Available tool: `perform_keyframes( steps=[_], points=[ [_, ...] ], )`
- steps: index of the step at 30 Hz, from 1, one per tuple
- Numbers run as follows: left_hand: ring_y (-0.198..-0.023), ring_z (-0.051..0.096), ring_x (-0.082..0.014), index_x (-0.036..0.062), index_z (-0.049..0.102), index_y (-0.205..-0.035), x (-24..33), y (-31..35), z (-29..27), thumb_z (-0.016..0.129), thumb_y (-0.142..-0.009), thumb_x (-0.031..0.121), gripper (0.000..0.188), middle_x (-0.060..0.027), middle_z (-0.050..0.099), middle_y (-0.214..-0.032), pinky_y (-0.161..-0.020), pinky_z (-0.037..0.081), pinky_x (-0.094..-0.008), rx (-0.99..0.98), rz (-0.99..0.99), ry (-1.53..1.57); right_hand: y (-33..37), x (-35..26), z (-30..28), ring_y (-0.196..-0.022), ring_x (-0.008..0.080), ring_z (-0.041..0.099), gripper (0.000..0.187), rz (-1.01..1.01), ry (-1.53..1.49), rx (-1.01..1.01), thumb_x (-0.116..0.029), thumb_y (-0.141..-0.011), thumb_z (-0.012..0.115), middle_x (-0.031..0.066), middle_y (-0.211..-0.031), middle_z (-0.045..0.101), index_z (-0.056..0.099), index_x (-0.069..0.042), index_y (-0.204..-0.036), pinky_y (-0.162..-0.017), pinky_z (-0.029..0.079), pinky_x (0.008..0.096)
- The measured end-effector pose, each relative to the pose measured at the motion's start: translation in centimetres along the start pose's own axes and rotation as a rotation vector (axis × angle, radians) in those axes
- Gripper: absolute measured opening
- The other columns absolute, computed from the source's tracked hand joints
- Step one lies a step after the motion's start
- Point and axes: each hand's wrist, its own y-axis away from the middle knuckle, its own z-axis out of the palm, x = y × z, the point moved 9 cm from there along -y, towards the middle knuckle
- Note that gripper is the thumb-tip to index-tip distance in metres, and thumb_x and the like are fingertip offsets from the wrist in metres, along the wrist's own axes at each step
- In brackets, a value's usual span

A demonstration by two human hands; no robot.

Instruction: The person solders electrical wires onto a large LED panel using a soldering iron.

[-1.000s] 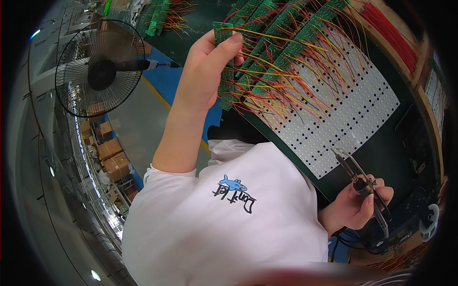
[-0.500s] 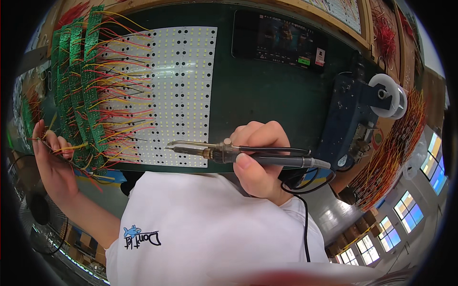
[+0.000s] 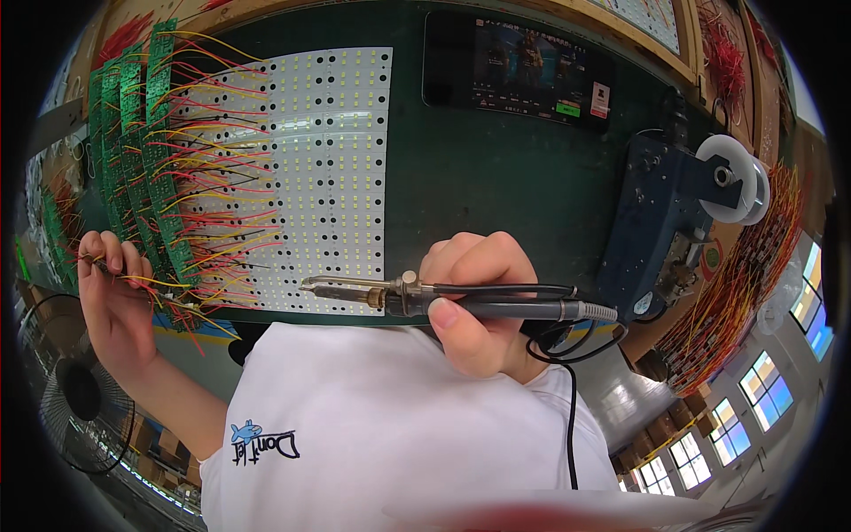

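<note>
My right hand (image 3: 483, 306) grips a soldering iron (image 3: 514, 308) that has a thin metal solder-feed tube along its top. Its tip points left, above the lower part of a white LED panel (image 3: 355, 177) with rows of small yellowish lights and black holes. At the left, my left hand (image 3: 115, 297) has its fingers curled on thin red and yellow wires (image 3: 164, 288). Beside it, several long green circuit boards (image 3: 160, 133) stand in rows at the panel's left side. Red, yellow and black wires (image 3: 230, 186) run from them over the panel.
A phone (image 3: 519, 71) with a lit screen lies on the dark green table (image 3: 479, 177). On the right stands a dark blue solder feeder (image 3: 647, 222) with a white reel (image 3: 731, 177), and beyond it a large wire bundle (image 3: 736, 284). A black cable (image 3: 572, 417) trails from the iron.
My left hand has moved slightly right and its fingers have curled in more. The iron's tip has shifted a little left and down over the panel. The view has shifted slightly.
</note>
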Motion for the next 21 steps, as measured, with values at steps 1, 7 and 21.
perform_keyframes(
  steps=[1, 7, 21],
  points=[
    [-0.076, 0.037, -0.012, 0.0086, 0.043, -0.108, 0.1, 0.0, 0.1, 0.048, -0.101, 0.017, 0.012, -0.0013, 0.041, -0.091, -0.07, 0.032, -0.0268, -0.007, -0.003, 0.036, 0.0, -0.1, 0.0, -0.057, 0.0104, 0.047, 0.02, -0.006, -0.012, 0.004, -0.001, -0.08, 0.066, 0.004, -0.069, 0.055, 0.047, -0.005, -0.086, -0.049, 0.039, 0.0262],
    [-0.078, 0.035, -0.0133, 0.0101, 0.042, -0.103, 0.0, -0.2, -1.0, 0.048, -0.102, 0.021, 0.012, -0.0007, 0.04, -0.091, -0.072, 0.03, -0.0288, 0.086, -0.03, 0.157, 0.0, -0.2, 0.2, -0.06, 0.0109, 0.041, 0.018, 0.004, -0.005, -0.036, -0.002, -0.083, 0.061, 0.0067, -0.074, 0.052, 0.044, -0.005, -0.088, -0.053, 0.037, 0.027],
    [-0.078, 0.035, -0.0124, 0.0084, 0.043, -0.104, -0.2, 0.1, -2.3, 0.052, -0.101, 0.018, 0.013, 0.0007, 0.04, -0.09, -0.07, 0.032, -0.0278, 0.171, 0.014, 0.223, 0.1, -0.2, 0.2, -0.061, 0.0108, 0.041, 0.018, 0.042, 0.032, -0.046, -0.001, -0.083, 0.061, 0.0059, -0.074, 0.052, 0.044, -0.005, -0.088, -0.054, 0.038, 0.0272]
  ],
)
